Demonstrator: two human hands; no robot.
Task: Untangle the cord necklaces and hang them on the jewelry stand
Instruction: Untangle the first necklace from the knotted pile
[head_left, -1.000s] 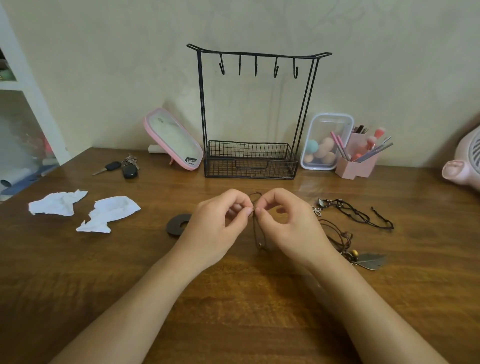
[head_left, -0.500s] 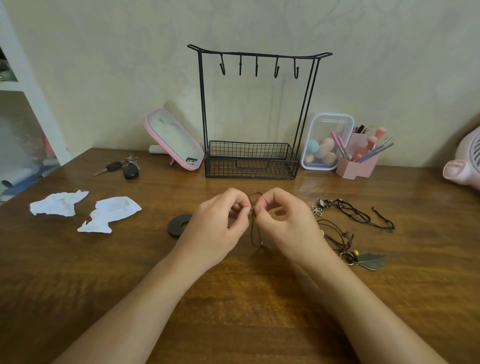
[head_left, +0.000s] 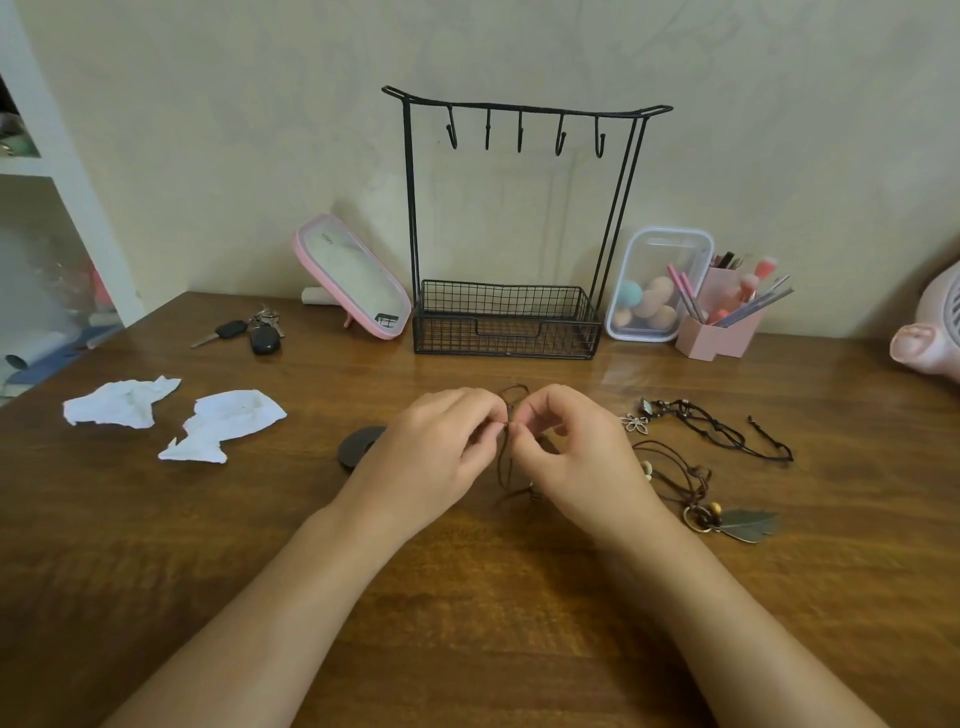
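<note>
Between both hands' fingers (head_left: 496, 415) hangs the brown cord necklace (head_left: 505, 457).

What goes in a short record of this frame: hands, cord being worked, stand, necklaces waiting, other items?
left hand: pinches the brown cord necklace at fingertips
right hand: pinches the same cord, beside the left
jewelry stand: upright at the wall; five hooks, all bare
waiting: black cord necklace and leaf-pendant necklace lie on the table, right of the hands
other: two crumpled tissues, keys, pink mirror
</note>
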